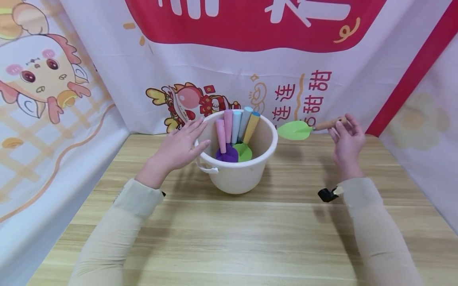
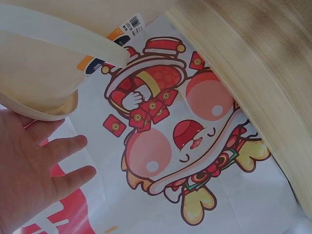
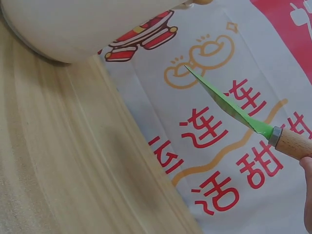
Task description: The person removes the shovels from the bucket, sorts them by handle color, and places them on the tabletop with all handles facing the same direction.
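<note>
A white bucket stands on the wooden table, holding several tools with pink, light blue and yellow handles and purple and green blades. My left hand touches the bucket's left rim with fingers extended; in the left wrist view the hand lies against the rim. To the right of the bucket, my right hand pinches the wooden handle of a green trowel, its blade pointing left toward the bucket. The right wrist view shows the trowel edge-on above the table, with part of the hand at the frame's edge.
Behind the table hangs a white cloth with red and cartoon prints, and more printed cloth stands at both sides. The bucket's handle hangs at its left front. Bare wooden table lies between my forearms.
</note>
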Available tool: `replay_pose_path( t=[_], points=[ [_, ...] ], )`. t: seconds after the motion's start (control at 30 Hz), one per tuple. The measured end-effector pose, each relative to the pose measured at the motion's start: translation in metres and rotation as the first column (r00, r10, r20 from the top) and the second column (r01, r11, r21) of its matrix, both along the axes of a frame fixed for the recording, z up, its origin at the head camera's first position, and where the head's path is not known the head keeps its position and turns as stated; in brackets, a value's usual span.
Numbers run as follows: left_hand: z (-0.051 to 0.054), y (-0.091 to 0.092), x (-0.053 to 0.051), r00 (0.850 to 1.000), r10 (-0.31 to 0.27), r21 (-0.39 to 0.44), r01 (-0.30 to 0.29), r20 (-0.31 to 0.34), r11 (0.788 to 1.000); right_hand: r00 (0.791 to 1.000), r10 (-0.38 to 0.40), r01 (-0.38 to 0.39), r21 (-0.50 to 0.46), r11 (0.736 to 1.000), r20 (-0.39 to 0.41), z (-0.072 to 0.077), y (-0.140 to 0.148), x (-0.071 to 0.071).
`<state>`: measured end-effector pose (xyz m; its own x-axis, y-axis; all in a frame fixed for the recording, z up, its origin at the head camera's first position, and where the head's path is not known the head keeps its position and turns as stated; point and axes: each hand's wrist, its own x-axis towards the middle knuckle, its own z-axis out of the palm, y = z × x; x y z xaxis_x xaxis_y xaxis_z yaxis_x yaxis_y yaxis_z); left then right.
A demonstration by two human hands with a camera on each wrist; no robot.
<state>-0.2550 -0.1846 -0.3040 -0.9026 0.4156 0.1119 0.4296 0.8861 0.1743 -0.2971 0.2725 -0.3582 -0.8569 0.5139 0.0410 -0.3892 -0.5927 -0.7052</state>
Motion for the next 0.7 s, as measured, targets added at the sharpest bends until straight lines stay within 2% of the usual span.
replay_pose_path(
  t=[0.4,0.7],
  points=[
    [0.001,0.001,0.001,1.000,0.004,-0.011,-0.004,0.001,1.000,0.993,0.037,-0.030,-0.067,0.997,0.110,-0.015,0.004,-0.002],
    [0.002,0.001,0.002,1.000,0.005,-0.024,-0.005,0.002,1.000,0.987,0.025,-0.014,-0.071,0.997,0.160,-0.024,0.006,-0.005]
  ],
)
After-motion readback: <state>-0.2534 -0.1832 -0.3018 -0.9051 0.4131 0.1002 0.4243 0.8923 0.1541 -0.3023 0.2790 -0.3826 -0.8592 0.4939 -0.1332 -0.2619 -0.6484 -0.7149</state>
